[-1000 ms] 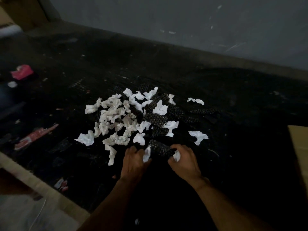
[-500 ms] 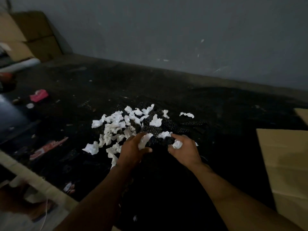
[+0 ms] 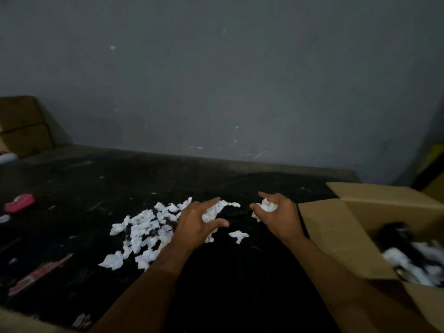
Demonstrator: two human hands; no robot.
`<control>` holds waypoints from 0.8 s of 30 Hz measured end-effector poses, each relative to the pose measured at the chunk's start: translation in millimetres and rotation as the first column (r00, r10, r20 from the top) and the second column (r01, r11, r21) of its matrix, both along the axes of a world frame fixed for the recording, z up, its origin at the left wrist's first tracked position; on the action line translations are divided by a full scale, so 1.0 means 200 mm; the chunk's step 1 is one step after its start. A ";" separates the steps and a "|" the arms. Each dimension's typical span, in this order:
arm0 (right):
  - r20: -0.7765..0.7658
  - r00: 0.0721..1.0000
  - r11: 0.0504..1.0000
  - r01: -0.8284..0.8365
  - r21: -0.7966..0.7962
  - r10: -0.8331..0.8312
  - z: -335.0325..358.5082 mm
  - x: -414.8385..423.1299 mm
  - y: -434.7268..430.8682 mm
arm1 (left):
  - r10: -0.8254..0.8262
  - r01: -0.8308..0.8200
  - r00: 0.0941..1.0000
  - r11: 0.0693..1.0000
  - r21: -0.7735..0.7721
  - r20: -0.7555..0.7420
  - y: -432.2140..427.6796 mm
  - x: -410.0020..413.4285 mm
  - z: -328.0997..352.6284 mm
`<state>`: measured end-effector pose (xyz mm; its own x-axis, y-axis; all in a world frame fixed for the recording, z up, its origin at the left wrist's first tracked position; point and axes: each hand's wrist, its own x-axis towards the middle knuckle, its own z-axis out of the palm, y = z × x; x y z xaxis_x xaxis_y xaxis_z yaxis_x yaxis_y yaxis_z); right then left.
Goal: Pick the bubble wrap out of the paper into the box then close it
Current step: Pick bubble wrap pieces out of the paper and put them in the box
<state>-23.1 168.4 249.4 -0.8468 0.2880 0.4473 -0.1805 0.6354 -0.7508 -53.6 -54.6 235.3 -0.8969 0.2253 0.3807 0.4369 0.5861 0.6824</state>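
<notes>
Bubble wrap is hard to make out in the dim head view: dark dotted material seems to lie among and under the white paper scraps (image 3: 141, 234) heaped on the black desk (image 3: 72, 186), but its outline cannot be told apart from the dark surface. Left hand (image 3: 195, 223) raised above the right edge of the heap, fingers spread and curled, a white crumpled scrap (image 3: 212, 211) showing between finger and thumb; whether it grips anything dark cannot be told. Right hand (image 3: 276, 216) lifted just beside it, the two apart, fingers curled around a small white wad (image 3: 268, 205). Open cardboard box (image 3: 348, 227) at the right, flaps up, near the right hand; blurred white and dark contents inside. A few loose scraps lie between the hands and below them. Pink object (image 3: 19, 206) at the far left of the desk; a red-and-white wrapper (image 3: 40, 273) nearer the front left edge. Grey wall behind.
</notes>
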 end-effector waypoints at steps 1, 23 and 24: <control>-0.007 1.000 1.000 0.019 -0.004 -0.019 0.03 0.06 0.04 | -0.022 0.023 1.000 1.000 0.006 -0.010 0.04 0.03 0.03; -0.139 0.898 0.908 0.415 -0.056 -0.418 0.38 1.03 1.62 | -0.442 0.466 0.877 0.878 0.108 -0.190 1.93 0.47 0.31; -0.127 0.899 0.908 0.415 -0.051 -0.419 0.37 1.05 1.71 | -0.430 0.453 0.883 0.885 0.106 -0.185 2.03 0.49 0.30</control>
<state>186.1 511.0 322.7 -0.5806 0.6131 0.5358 -0.0010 0.6575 -0.7535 43.5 351.3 295.8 -0.6452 0.5177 0.5619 0.7323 0.2094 0.6480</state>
